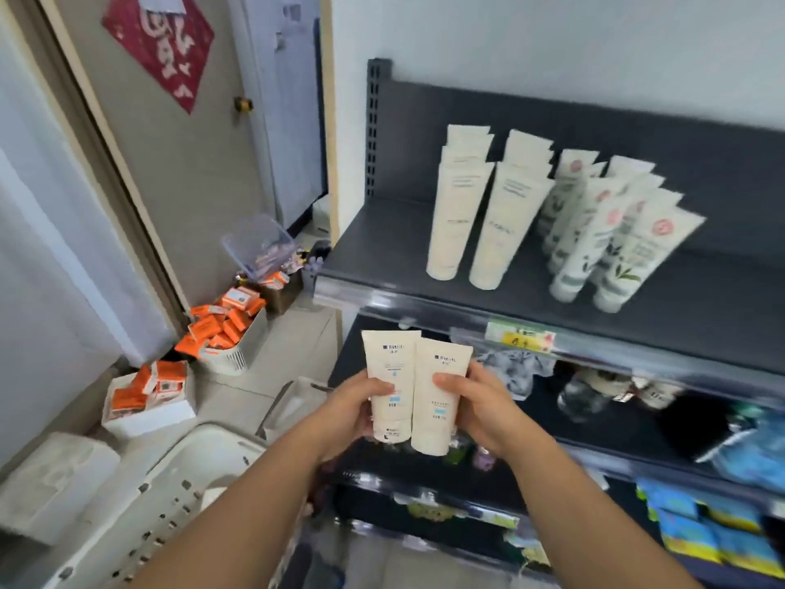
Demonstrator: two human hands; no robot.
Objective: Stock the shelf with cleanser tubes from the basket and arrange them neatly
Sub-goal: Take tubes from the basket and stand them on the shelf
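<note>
1. Left hand [354,412] grips a cream plastic cleanser tube with blue print [390,367], cap down, thumb across the front.
2. Right hand [482,412] grips a second matching cream tube [444,376], which touches the first.
3. Above both grips: dark grey metal shelf [382,248], where plain cream tubes [467,214] and floral-print tubes [611,244] stand in rows.
4. Below-left of the grips: white perforated plastic basket [178,482].

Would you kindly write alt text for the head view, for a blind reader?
The left hand and right hand hold two cream cleanser tubes upright before a dark shelf where rows of tubes stand; a white basket sits lower left.
</note>
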